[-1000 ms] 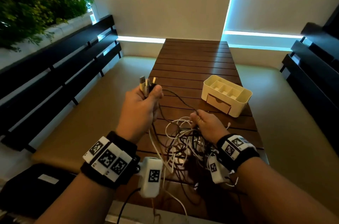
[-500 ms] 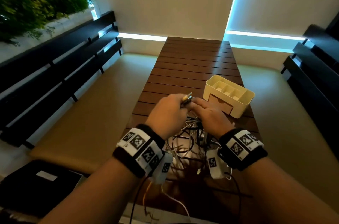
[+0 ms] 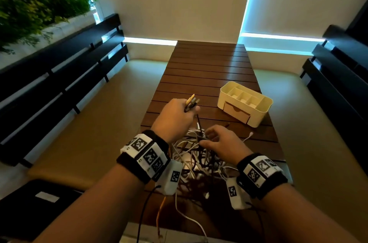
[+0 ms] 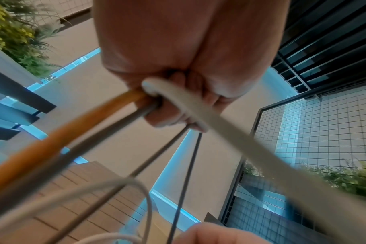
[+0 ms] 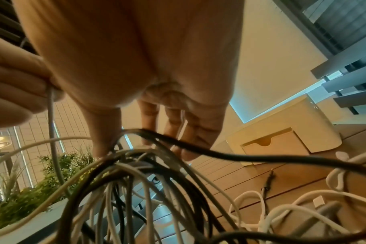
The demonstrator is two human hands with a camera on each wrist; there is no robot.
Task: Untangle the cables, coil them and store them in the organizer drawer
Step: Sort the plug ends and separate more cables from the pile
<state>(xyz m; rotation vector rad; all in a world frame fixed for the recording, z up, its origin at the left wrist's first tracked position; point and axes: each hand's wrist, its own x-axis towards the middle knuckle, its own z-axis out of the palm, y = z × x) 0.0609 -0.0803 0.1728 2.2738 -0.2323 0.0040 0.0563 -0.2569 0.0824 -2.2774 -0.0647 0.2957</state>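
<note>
My left hand [image 3: 175, 116] is held above the wooden table [image 3: 209, 67], fist closed on several cable ends, whose plugs [image 3: 192, 101] stick out on top. In the left wrist view an orange cable [image 4: 73, 128], grey strands and a white cable [image 4: 219, 125] run down out of that fist [image 4: 178, 66]. The tangle of white and dark cables [image 3: 194, 155] lies under both wrists. My right hand [image 3: 221, 141] reaches into its top, thumb and fingers [image 5: 178, 132] closing round a black cable [image 5: 230, 156]. The cream organizer [image 3: 246, 103] stands to the right, with its drawer [image 3: 237, 112] closed.
Black slatted benches with tan cushions [image 3: 103, 123] run along both sides of the table. Plants [image 3: 35, 4] fill the far left. A black case [image 3: 39, 203] lies at the lower left. Loose plugs [image 5: 267, 180] rest on the table near the organizer.
My left hand swung right from beside the table with the plugs and now sits over it. My right hand met the left near the plugs, then dropped back onto the tangle.
</note>
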